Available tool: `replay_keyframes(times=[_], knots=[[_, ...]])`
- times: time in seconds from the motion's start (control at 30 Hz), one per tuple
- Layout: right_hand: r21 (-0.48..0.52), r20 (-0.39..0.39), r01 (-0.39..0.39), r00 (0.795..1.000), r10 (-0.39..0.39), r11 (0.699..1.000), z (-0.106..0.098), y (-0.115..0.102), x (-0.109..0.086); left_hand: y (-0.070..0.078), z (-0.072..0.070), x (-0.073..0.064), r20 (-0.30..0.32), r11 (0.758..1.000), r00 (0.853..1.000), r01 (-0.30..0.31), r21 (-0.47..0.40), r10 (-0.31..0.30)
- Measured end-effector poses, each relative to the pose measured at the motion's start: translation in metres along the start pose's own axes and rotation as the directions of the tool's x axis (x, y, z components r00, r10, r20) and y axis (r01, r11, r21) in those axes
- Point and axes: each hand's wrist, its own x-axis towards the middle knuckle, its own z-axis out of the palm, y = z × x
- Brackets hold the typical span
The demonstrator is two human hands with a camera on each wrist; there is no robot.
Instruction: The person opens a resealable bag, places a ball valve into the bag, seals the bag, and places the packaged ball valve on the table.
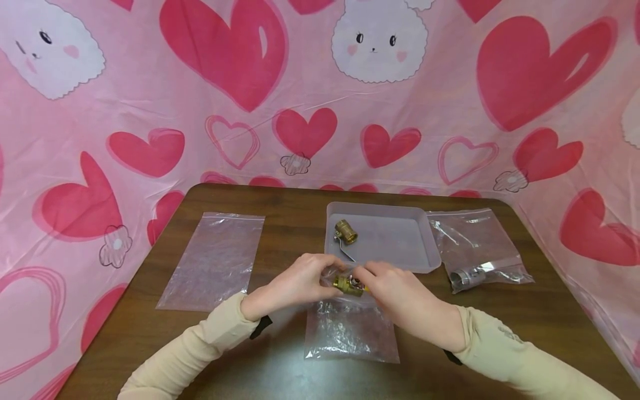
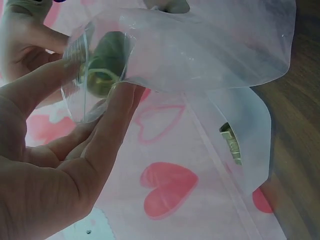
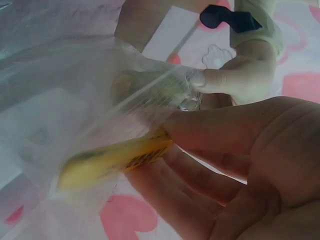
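Above the near middle of the table, a brass ball valve point(image 1: 348, 285) sits in the mouth of a clear zip bag point(image 1: 352, 336). My right hand point(image 1: 402, 294) pinches the valve's yellow lever handle point(image 3: 112, 162), whose far part shows through the plastic. The left hand point(image 1: 302, 280) grips the bag's mouth, its thumb and fingers on either side. In the left wrist view the valve's round end point(image 2: 102, 82) shows through the film. The lower part of the bag hangs down toward the near table edge.
Behind the hands stands a shallow translucent tray point(image 1: 400, 244) with another brass valve point(image 1: 346, 230) with a metal lever in it. A flat clear zip bag point(image 1: 215, 261) lies at left. At right, a bag point(image 1: 480, 236) contains a metal cylinder point(image 1: 467, 279). Heart-print cloth hangs around the table.
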Motion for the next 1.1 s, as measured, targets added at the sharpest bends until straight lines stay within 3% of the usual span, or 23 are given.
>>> replay_keyframes(times=[0.27,0.57,0.73,0.97,1.1], knots=[[-0.049,0.077,0.016,0.997,-0.013,0.999,0.002,-0.006,0.006,0.0,-0.001,-0.003,0.024,0.999,0.999,0.032,-0.024,-0.031],[-0.074,0.148,0.05,0.988,-0.038,0.996,0.017,-0.007,0.01,0.0,-0.001,-0.005,0.025,1.0,1.0,0.017,-0.022,-0.016],[0.0,0.179,0.053,0.982,-0.052,0.999,0.026,-0.003,0.013,-0.001,0.001,-0.006,0.034,1.0,0.999,0.006,-0.016,-0.005],[0.11,0.266,-0.012,0.964,-0.018,0.994,0.037,-0.001,0.014,-0.002,0.004,-0.005,0.052,1.0,0.999,0.011,-0.018,-0.01],[0.125,0.24,0.002,0.97,-0.032,0.992,0.041,0.0,0.012,-0.002,0.005,-0.004,0.059,1.0,0.998,0.012,-0.026,-0.01]])
